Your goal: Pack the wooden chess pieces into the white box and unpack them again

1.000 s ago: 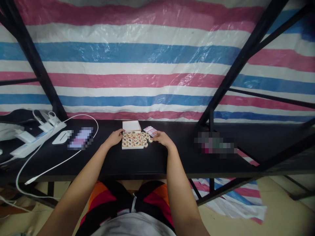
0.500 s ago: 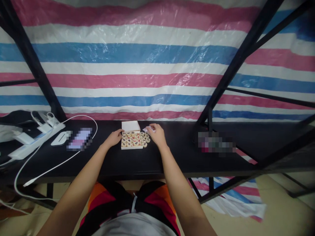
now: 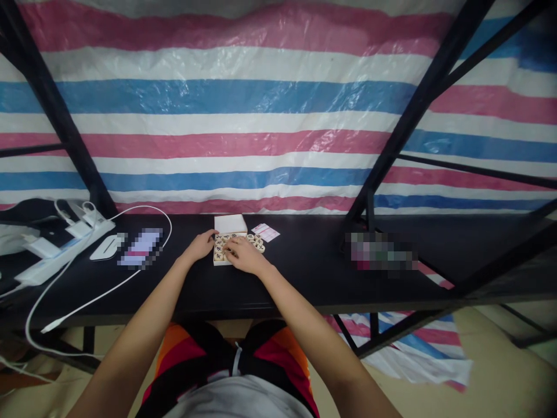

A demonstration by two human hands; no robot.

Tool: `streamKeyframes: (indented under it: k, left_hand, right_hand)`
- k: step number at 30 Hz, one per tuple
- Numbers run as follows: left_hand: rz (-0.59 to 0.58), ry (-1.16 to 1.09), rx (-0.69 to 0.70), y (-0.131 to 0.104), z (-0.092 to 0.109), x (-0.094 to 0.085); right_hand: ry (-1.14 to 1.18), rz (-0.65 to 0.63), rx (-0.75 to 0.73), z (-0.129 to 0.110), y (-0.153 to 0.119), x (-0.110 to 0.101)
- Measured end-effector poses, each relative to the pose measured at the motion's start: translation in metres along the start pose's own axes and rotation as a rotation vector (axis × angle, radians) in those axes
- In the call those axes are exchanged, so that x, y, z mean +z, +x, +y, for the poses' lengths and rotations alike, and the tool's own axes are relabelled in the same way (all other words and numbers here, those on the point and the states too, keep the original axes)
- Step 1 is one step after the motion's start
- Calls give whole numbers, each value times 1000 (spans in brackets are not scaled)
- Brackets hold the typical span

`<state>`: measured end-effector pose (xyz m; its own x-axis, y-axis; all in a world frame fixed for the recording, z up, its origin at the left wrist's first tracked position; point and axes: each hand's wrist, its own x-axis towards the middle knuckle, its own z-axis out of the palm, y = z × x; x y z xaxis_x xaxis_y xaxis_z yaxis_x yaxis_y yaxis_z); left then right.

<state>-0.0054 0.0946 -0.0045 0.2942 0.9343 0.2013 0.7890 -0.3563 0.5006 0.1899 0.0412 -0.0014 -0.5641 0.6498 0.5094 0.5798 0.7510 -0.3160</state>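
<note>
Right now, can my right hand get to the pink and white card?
Probably yes. Your right hand is over the box, and the card lies flat on the table just beyond the loose pieces. Nothing seems to cover its middle.

Glossy plastic-looking striped sheet [image 3: 235, 96], bkgd.
</note>
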Motion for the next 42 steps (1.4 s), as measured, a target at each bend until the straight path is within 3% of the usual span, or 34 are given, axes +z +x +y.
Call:
streamKeyframes:
  k: [29,38,42]
  left_hand:
    - [1,-6,-7,0,0,0]
    - [-4,-24,-13,-1,3,-2]
    - [-6,-13,-20,0,2,-1]
  right_hand:
    - [222,39,92,6,0,2]
    - [241,125,99,12,1,0]
    - [222,283,230,25,-2,-13]
